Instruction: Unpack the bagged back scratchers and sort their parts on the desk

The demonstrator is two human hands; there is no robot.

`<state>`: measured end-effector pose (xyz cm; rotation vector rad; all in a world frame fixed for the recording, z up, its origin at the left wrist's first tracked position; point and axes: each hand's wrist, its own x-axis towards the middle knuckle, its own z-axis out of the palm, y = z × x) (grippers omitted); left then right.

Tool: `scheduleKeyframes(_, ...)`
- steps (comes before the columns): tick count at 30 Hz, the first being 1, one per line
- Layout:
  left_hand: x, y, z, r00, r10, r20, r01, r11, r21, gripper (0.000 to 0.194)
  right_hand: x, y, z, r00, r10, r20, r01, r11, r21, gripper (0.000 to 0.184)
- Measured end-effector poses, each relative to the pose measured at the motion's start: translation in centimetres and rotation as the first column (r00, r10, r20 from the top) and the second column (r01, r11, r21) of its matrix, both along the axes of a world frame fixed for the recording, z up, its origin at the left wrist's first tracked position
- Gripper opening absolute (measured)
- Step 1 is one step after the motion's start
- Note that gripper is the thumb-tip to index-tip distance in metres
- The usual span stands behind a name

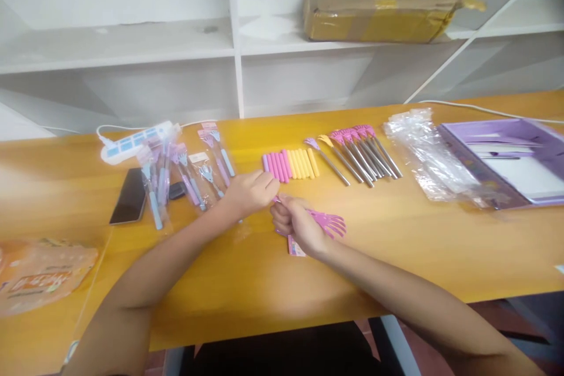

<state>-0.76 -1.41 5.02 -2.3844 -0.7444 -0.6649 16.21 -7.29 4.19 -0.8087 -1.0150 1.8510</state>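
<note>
My right hand (299, 224) is closed round a pink back scratcher; its hand-shaped head (331, 223) sticks out to the right. My left hand (253, 191) is a fist at the other end of the same scratcher, almost touching the right one. What lies inside the left fingers is mostly hidden. Below my right hand a small printed card (296, 247) shows. Just beyond my hands lies a row of purple, pink and yellow handle tubes (288, 164). To their right are several back scratchers with bare metal rods (361, 153), most with pink heads.
Bagged back scratchers (189, 173) lie on the left, beside a power strip (138, 142) and a black phone (128, 196). Clear plastic bags (429, 153) rest against a purple box (467, 179) on the right. An orange plastic bag (44, 276) is at the left edge.
</note>
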Motion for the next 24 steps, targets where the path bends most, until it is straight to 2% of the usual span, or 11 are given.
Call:
scheduleKeyframes(6, -0.4, 0.8, -0.6, 1.0, -0.031, -0.003, 0.031, 0.999, -0.023, 0.035, -0.8, -1.1, -0.1, 0.991, -0.13, -0.027, 0.129, 0.991, -0.04, 0.067)
scheduleKeyframes(11, -0.2, 0.5, -0.2, 0.998, -0.059, -0.011, 0.058, 0.994, -0.096, 0.036, -0.9, -2.2, 0.6, 0.983, -0.18, -0.018, 0.18, 0.984, -0.001, 0.066)
scheduleKeyframes(13, -1.0, 1.1, 0.2, 0.998, -0.059, -0.022, 0.056, 0.992, -0.115, 0.035, -0.2, -2.8, 0.7, 0.981, -0.191, -0.019, 0.191, 0.982, 0.013, 0.066)
scheduleKeyframes(16, -4.3, 2.9, 1.2, 1.0, 0.015, -0.021, -0.018, 0.992, -0.124, 0.032, 2.2, -4.6, 0.7, 0.972, -0.233, -0.028, 0.234, 0.969, 0.078, 0.065)
scheduleKeyframes(18, -7.0, 4.2, 2.2, 0.987, 0.142, 0.072, -0.128, 0.978, -0.167, 0.03, 4.8, -6.1, 0.9, 0.964, -0.266, -0.011, 0.264, 0.948, 0.178, 0.064)
scheduleKeyframes(20, -8.6, 4.7, 3.0, 0.955, 0.251, 0.16, -0.212, 0.951, -0.226, 0.027, 7.9, -7.1, 1.4, 0.953, -0.293, 0.069, 0.259, 0.914, 0.312, 0.061)
scheduleKeyframes(22, -8.3, 4.3, 3.2, 0.943, 0.266, 0.202, -0.194, 0.929, -0.315, 0.024, 10.8, -6.7, 2.4, 0.909, -0.386, 0.16, 0.287, 0.856, 0.431, 0.057)
scheduleKeyframes(24, -6.3, 3.2, 2.9, 0.966, 0.179, 0.184, -0.096, 0.917, -0.387, 0.023, 13.4, -4.9, 3.7, 0.834, -0.527, 0.163, 0.38, 0.763, 0.524, 0.048)
